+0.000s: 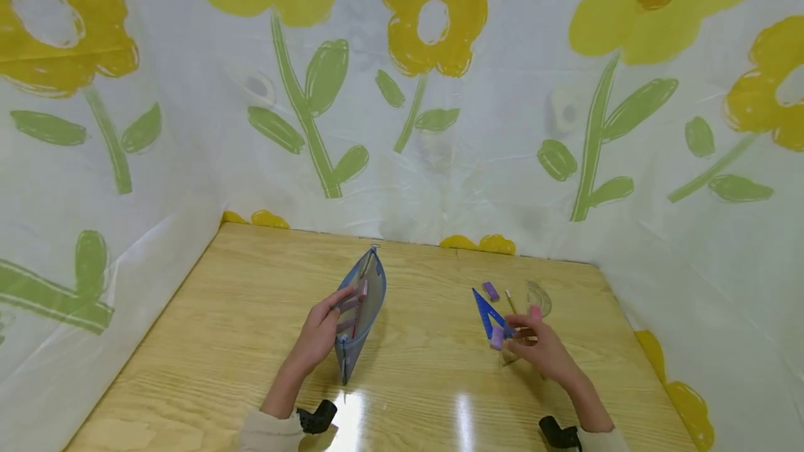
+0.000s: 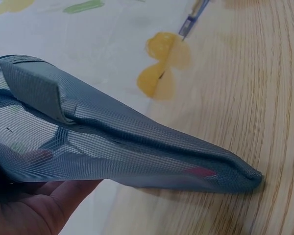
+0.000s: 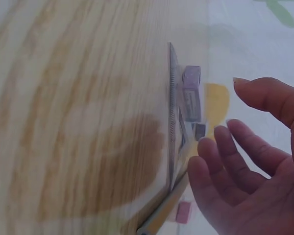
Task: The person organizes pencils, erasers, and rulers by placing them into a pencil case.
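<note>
- Fingers of the right hand (image 1: 545,351) were bent and apart from the thumb, with nothing between; just beside them lay a purple eraser (image 1: 497,337) and a blue set square (image 1: 484,309).
- The left hand (image 1: 317,337) gripped the mesh pouch (image 1: 376,288) by its side, seemingly to keep its mouth parted.
- Farther out, a pencil (image 1: 511,300), protractor (image 1: 540,298) and second purple eraser (image 1: 490,291) lay loose, probably for easy reach.
- The head view showed a pink block (image 1: 363,289) inside the pouch; the left wrist view gave its outer fabric tab (image 2: 32,90) instead.
</note>
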`<action>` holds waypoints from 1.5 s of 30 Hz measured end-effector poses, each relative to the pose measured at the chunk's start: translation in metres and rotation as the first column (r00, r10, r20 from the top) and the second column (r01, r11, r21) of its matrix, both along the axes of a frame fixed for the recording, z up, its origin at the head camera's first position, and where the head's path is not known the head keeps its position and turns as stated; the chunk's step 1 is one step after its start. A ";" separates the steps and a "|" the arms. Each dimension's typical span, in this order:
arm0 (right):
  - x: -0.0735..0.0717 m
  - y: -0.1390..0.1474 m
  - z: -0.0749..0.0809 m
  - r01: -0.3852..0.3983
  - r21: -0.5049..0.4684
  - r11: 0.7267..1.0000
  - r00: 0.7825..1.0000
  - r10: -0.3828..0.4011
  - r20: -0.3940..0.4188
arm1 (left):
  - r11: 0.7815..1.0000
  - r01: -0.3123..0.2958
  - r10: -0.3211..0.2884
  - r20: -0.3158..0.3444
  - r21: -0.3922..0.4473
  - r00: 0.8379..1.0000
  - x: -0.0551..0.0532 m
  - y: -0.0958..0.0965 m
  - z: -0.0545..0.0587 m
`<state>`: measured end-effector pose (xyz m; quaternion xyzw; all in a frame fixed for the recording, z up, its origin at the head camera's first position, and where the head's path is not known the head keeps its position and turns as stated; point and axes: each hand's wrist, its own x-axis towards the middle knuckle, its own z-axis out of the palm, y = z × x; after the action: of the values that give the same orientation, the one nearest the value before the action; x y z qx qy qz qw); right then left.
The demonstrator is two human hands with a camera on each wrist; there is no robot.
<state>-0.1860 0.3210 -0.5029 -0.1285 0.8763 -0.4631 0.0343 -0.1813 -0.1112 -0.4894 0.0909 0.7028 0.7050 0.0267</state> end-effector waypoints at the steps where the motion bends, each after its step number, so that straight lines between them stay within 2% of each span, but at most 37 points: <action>1: -0.001 0.000 -0.001 -0.002 0.011 1.000 1.000 0.002 0.006 | 1.000 0.000 0.000 -0.002 -0.002 1.000 0.001 0.000 0.000; 9: -0.009 0.001 -0.008 -0.025 0.063 0.998 0.996 0.020 0.081 | 1.000 -0.001 0.001 0.001 0.015 1.000 0.001 -0.001 -0.001; 14: -0.013 0.000 -0.009 -0.032 0.080 0.996 0.997 0.026 0.072 | 1.000 -0.008 0.008 0.001 0.009 1.000 0.001 -0.002 -0.002; 22: -0.012 -0.004 -0.009 -0.012 0.084 0.996 0.994 0.003 0.111 | 1.000 0.003 -0.003 0.004 0.021 1.000 0.004 -0.003 -0.004; 36: -0.018 -0.009 -0.007 -0.004 0.152 0.988 0.999 -0.003 0.046 | 1.000 -0.016 0.016 0.003 0.000 1.000 0.004 -0.003 0.001; 45: -0.018 -0.008 -0.008 0.021 0.178 0.984 0.999 -0.029 0.042 | 1.000 -0.018 0.018 0.009 0.008 1.000 0.005 -0.003 0.001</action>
<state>-0.2038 0.3125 -0.5113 -0.1036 0.9146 -0.3863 0.0593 -0.1766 -0.1144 -0.4889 0.0818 0.7007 0.7083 0.0231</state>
